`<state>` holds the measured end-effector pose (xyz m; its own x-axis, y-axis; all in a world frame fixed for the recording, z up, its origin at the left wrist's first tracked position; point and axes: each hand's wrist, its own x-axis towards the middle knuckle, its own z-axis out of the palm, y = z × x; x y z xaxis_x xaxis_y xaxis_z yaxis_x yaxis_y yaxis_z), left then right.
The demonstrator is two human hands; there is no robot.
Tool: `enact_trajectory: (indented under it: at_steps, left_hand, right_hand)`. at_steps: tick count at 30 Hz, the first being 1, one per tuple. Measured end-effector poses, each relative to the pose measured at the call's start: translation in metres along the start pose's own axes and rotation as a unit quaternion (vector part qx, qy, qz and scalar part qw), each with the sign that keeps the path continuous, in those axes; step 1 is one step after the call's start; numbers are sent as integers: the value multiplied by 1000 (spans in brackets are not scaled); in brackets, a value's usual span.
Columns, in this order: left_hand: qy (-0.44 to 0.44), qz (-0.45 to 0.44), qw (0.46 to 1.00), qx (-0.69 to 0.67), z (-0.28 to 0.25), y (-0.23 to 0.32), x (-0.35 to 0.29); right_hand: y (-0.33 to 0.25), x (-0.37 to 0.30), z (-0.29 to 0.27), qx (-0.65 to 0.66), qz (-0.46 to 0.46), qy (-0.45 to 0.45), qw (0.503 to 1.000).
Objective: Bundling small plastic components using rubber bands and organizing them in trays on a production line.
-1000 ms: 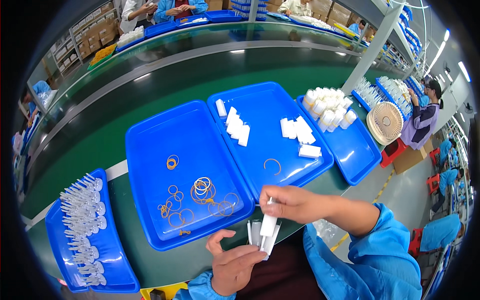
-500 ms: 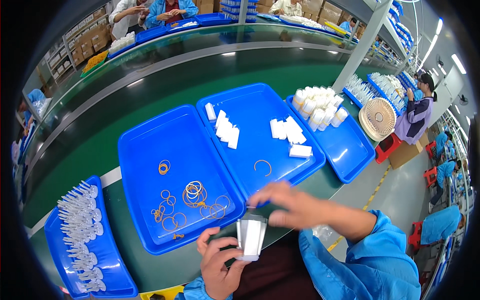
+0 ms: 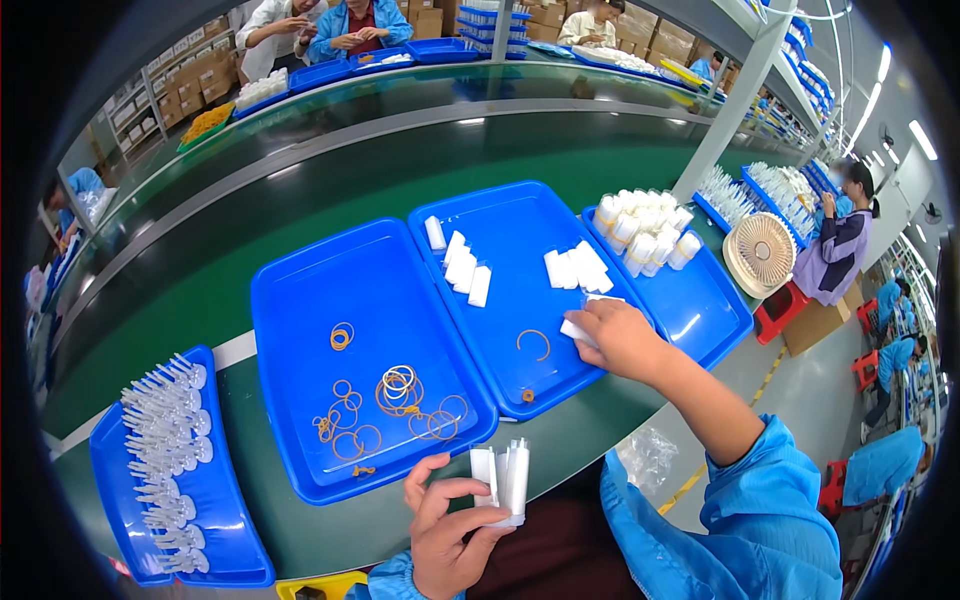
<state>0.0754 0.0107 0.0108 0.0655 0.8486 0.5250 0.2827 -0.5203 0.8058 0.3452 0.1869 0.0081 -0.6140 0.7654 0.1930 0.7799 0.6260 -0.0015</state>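
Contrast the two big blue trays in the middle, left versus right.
The left tray holds only tan bands; the right tray holds mostly white blocks. The right hand is at a white block over the right tray; the left tray's bands lie untouched. Both are blue, shallow and roughly rectangular.

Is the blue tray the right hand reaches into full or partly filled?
Partly filled: in the blue tray, white pieces lie in separate groups, its bottom showing between them.

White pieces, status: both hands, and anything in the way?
Left hand holds white pieces upright. Right hand at another white piece over blue tray. Nothing visibly blocking either; orange band nearby in that tray.
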Motion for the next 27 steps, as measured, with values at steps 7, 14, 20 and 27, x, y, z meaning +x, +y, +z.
enact_trajectory:
  at_steps: [7,14,20,27]
  left_hand:
    - [-26,-41,998,32,1,-4,-6]
    - [-36,-39,998,39,2,-6,-5]
    - [-35,-27,997,66,-1,-8,-5]
    - [-42,-23,996,69,-1,-8,-5]
  right_hand:
    - [-42,16,-10,365,48,41,929]
    - [-85,25,-22,757,104,-156,626]
    - [-100,29,-29,803,153,-237,526]
    - [-102,29,-23,792,143,-253,537]
